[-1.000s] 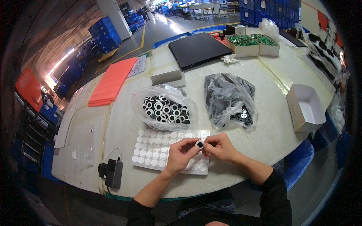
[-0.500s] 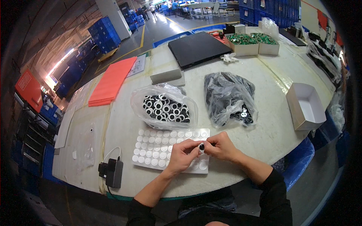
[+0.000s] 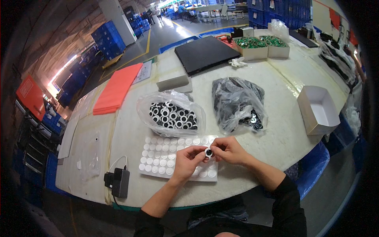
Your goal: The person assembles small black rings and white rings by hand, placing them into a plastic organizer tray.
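Between my two hands is a small white ring with a black centre [image 3: 209,152]. My left hand [image 3: 188,162] pinches it from the left with thumb and finger, while my right hand [image 3: 229,151] grips its right edge. Both hands are above a white tray [image 3: 177,178] holding rows of round white caps [image 3: 156,162]; the hands hide part of its right side. Beyond the tray, an open clear plastic bag [image 3: 144,107] is full of similar white-and-black rings [image 3: 173,116]. Right of it, a crumpled bag [image 3: 233,94] holds dark round parts [image 3: 254,121].
An open white box [image 3: 320,112] stands at right. Farther back are a black flat panel [image 3: 205,53], boxes of green parts [image 3: 252,54] and a folded orange cloth [image 3: 117,89]. A black power adapter [image 3: 120,182] with a cable lies at left. Blue bins [image 3: 314,170] flank the table's right edge.
The ring in my fingers has turned, so its white rim shows more fully around the black centre. My right hand has shifted slightly left, and the whole view has moved a little.
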Demonstrator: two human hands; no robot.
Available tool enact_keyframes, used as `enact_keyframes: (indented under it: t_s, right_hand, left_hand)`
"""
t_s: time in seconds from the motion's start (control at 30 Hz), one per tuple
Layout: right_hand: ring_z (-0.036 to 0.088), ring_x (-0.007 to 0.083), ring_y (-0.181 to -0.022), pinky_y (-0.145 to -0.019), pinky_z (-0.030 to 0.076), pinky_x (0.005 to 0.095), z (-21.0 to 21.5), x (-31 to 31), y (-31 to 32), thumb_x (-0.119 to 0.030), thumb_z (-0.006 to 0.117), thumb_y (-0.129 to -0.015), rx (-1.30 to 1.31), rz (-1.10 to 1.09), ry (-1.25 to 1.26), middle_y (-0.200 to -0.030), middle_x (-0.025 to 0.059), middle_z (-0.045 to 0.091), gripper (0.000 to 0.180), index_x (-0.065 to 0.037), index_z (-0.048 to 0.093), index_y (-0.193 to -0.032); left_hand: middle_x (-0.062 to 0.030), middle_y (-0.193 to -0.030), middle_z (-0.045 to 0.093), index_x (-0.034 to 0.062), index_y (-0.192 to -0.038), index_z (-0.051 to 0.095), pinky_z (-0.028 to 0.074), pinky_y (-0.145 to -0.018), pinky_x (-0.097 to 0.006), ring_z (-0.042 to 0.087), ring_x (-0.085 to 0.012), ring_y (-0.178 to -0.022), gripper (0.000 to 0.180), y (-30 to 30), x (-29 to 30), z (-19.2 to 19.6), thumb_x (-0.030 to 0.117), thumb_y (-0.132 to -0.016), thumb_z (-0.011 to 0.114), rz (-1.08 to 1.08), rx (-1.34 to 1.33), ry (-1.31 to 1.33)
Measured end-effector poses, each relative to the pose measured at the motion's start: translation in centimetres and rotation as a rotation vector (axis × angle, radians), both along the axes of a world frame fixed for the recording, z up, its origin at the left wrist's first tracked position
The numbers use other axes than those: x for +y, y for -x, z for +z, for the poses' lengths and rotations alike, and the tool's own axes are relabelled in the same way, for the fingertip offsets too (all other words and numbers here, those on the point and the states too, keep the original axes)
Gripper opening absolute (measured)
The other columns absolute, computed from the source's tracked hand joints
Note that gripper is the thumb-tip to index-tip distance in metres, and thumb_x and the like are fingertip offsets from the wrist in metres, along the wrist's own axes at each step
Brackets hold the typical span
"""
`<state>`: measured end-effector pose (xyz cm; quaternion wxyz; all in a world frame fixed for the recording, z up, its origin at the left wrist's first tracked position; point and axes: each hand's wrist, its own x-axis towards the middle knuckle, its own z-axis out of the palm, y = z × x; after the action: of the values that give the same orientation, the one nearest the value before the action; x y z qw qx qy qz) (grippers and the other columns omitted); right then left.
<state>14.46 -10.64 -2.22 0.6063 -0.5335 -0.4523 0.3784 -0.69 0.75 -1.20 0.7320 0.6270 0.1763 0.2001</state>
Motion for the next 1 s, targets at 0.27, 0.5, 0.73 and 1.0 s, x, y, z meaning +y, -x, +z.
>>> enact_keyframes:
  t_s: [0.27,0.5,0.73,1.0]
  right_hand:
    - [0.054,0.018,-0.045,-0.047,0.044,0.0293,0.2,-1.4,-3.5,-0.023,0.059,-0.087,-0.497,-0.418,-0.03,-0.055,0.0068,0.06,0.03,0.0,0.061,-0.069]
    - [0.062,0.0323,-0.075,-0.067,0.047,0.0411,0.2,-4.3,-10.5,-0.022,0.069,-0.074,-0.861,-0.868,0.297,-0.079,0.0162,0.064,0.02,-0.003,0.065,-0.078]
    - [0.062,0.0319,-0.077,-0.069,0.048,0.04,-1.1,-3.8,-10.7,-0.016,0.072,-0.069,-0.856,-0.786,0.447,-0.08,0.0157,0.065,0.019,-0.002,0.065,-0.081]
    - [0.062,0.0178,-0.061,-0.06,0.048,0.0292,-1.0,-3.3,-10.1,-0.008,0.071,-0.073,-0.638,-0.845,0.171,-0.068,0.0114,0.064,0.014,0.001,0.064,-0.08]
  left_hand:
    - [-0.0071,-0.085,0.066,-0.0055,-0.102,0.063,0.052,-0.069,-0.022,0.062,-0.0099,-0.074,0.02,0.3,-1.3,0.3,0.001,-0.083,0.064,0.023,0.004,-0.121]
    - [-0.0073,-0.08,0.066,-0.0057,-0.097,0.065,0.051,-0.065,-0.022,0.061,-0.0099,-0.068,0.017,0.8,-0.2,1.4,0.001,-0.081,0.065,0.175,0.014,-0.125]
    - [-0.0125,-0.075,0.068,-0.0011,-0.09,0.067,0.051,-0.064,-0.028,0.066,-0.0169,-0.067,0.017,-0.9,7.1,6.7,0.005,-0.075,0.067,0.335,0.149,-0.988]
    - [-0.0172,-0.076,0.064,0.0011,-0.08,0.065,0.05,-0.065,-0.039,0.062,-0.0332,-0.073,0.01,-3.2,14.9,9.7,0.004,-0.073,0.057,0.305,0.647,-1.726]
